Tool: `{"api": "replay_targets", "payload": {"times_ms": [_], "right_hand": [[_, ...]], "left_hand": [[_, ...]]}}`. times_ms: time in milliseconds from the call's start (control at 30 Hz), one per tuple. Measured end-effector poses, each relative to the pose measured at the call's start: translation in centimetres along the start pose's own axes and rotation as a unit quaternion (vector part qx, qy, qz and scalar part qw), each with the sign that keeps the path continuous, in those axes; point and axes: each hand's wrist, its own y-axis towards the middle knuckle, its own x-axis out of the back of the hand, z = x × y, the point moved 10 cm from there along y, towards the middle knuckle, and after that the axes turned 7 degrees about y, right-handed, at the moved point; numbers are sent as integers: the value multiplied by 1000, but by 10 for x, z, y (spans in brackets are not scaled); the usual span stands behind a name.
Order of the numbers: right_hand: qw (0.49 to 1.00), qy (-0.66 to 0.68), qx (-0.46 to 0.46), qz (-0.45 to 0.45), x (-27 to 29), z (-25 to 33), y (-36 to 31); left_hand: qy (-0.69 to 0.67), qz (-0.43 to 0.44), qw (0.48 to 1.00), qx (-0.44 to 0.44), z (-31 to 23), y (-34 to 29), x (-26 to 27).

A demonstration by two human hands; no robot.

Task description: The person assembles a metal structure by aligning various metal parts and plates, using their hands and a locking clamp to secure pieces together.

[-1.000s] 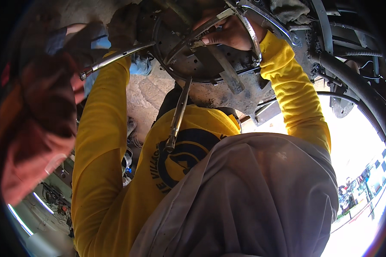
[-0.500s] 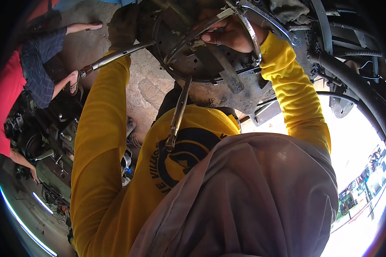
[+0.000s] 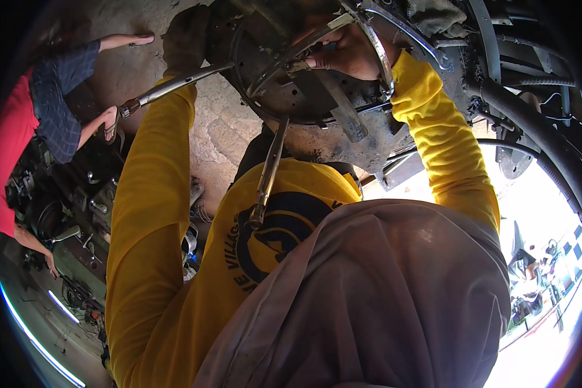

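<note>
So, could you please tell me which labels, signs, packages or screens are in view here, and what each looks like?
Printed emblem: on the chest of the yellow shirt, a round dark blue badge with a yellow shape inside and lettering around its rim, partly covered by grey cloth.
No packages, signs or screens can be made out.

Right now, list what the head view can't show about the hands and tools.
- Left hand: dark and in shadow, its grip on the long metal handle can't be made out.
- Right hand: fingertips hidden behind the curved brake shoe.
- Second handle: its top end is lost among the dark brake parts.
</note>
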Motion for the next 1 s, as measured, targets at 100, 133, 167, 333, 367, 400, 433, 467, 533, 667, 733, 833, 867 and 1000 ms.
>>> {"api": "replay_targets", "payload": {"times_ms": [100, 133, 167, 333, 367, 400, 433, 467, 533, 667, 733, 833, 867, 1000], "right_hand": [[998, 38, -43, 4, -2, -4, -1], [998, 47, -47, -4, -2, -7, -2], [997, 56, -50, -12, -1, -10, -2], [991, 118, -36, -45, 4, -2, -2], [989, 117, -64, -57, 6, -4, -3], [989, 118, -63, -56, 5, -5, -2], [993, 93, -57, -52, 5, -6, -3], [995, 68, -52, -47, 5, -7, -3], [995, 73, -43, -49, 6, -8, -3], [997, 47, 28, -50, 6, 5, 1], [996, 68, 9, -52, 4, -2, 0], [997, 59, -13, -57, 4, -9, 0], [998, 29, -16, -61, 6, -10, -1], [997, 33, -22, -68, 6, -14, 0]], "left_hand": [[-59, 20, 996, 64, 9, 0, -5], [-86, 24, 990, 106, 15, 0, -8], [-114, 28, 982, 147, 21, -1, -11], [-140, 23, 973, 180, 29, -5, -16], [-140, 19, 974, 174, 31, -7, -16], [-140, 15, 976, 168, 33, -8, -17], [-131, 12, 979, 155, 30, -6, -17], [-128, 10, 981, 148, 28, -4, -16], [-144, 11, 978, 151, 26, -4, -15], [-68, 24, 993, 96, 17, 0, -11], [-36, 20, 998, 55, 12, 0, -8], [-11, 17, 999, 26, 3, 1, -5], [-16, 18, 999, 36, 3, 2, -4], [48, 3, 999, -15, -8, 1, 4]]}}
